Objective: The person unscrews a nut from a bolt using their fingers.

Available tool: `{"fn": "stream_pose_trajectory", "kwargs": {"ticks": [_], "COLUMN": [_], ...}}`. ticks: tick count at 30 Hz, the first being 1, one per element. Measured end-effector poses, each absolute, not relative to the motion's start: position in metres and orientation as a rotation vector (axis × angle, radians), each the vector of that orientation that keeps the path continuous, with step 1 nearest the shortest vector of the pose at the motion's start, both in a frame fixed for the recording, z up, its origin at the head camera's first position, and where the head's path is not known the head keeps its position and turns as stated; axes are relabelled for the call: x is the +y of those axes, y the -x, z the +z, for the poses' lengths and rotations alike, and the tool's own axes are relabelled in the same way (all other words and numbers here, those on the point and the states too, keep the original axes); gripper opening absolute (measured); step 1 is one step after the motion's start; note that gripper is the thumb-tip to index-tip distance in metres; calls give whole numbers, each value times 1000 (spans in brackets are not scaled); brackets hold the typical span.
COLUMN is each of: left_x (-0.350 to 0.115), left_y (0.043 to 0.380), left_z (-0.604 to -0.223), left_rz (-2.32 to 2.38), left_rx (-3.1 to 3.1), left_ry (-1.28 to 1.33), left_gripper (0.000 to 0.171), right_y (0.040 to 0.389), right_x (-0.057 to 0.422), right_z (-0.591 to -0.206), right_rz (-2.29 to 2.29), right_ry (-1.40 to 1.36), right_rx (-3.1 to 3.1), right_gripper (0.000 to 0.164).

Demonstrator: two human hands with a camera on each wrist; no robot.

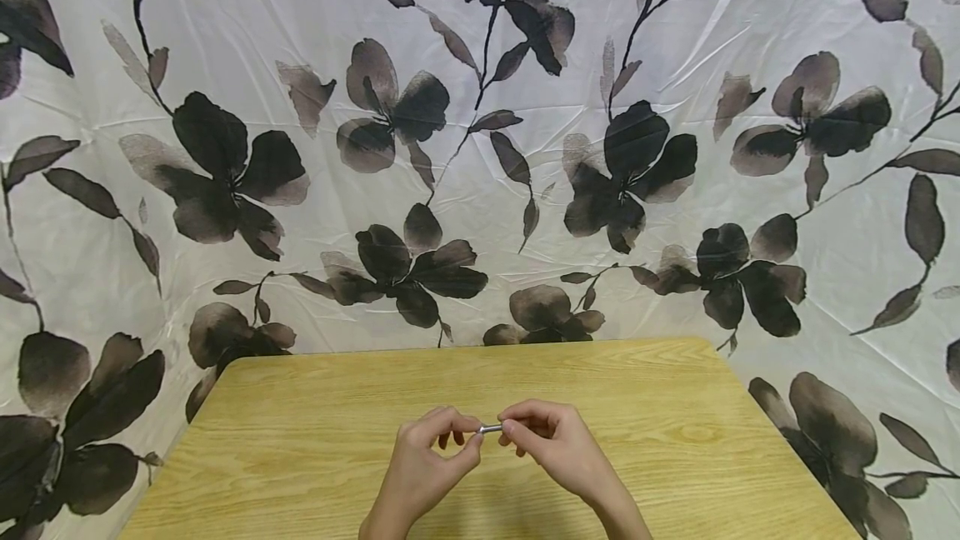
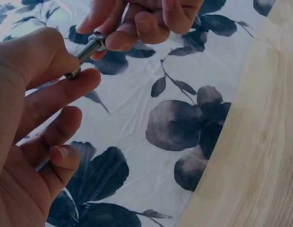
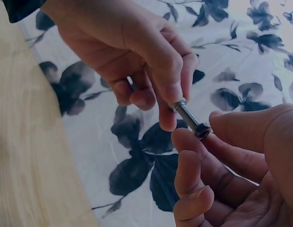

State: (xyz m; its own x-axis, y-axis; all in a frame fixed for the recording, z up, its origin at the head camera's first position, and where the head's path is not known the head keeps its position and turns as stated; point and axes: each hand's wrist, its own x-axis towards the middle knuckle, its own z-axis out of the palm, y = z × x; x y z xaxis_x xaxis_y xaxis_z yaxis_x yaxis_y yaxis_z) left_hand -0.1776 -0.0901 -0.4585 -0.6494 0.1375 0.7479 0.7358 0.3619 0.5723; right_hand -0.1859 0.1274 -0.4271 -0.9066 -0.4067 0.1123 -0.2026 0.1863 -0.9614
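Observation:
Above the table, a silver threaded bolt (image 1: 491, 428) spans the gap between my two hands. My left hand (image 1: 429, 461) pinches its head end between thumb and index finger, as the bolt (image 2: 88, 51) shows in the left wrist view. A hex nut (image 3: 202, 130) sits on the other end of the thread in the right wrist view. The thumb and fingertips of my right hand (image 1: 558, 447) are placed around that nut (image 2: 99, 41). In both hands the remaining fingers are loosely bent. Part of the bolt's head is hidden by the left fingertips.
A wooden-topped table (image 1: 300, 415) with rounded far corners lies beneath the hands. Behind it and along both sides hangs a white cloth (image 1: 525, 140) printed with dark flowers.

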Motion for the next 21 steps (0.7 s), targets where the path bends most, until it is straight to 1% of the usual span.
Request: {"fn": "stream_pose_trajectory", "kwargs": {"ticks": [7, 16, 21], "left_x": [-90, -91, -91], "left_y": [177, 175, 176], "left_z": [-458, -457, -457], "left_rz": [-1305, -1307, -1306], "left_rx": [-2039, -2069, -2042], "left_ry": [750, 731, 743], "left_gripper": [32, 34, 35], "right_y": [185, 184, 184], "right_x": [126, 127, 128], "right_z": [-426, -427, -427], "right_rz": [-1818, -1836, -1841], "right_ry": [582, 664, 699], "right_rx": [2310, 2336, 2326], "right_gripper": [20, 17, 19]}}
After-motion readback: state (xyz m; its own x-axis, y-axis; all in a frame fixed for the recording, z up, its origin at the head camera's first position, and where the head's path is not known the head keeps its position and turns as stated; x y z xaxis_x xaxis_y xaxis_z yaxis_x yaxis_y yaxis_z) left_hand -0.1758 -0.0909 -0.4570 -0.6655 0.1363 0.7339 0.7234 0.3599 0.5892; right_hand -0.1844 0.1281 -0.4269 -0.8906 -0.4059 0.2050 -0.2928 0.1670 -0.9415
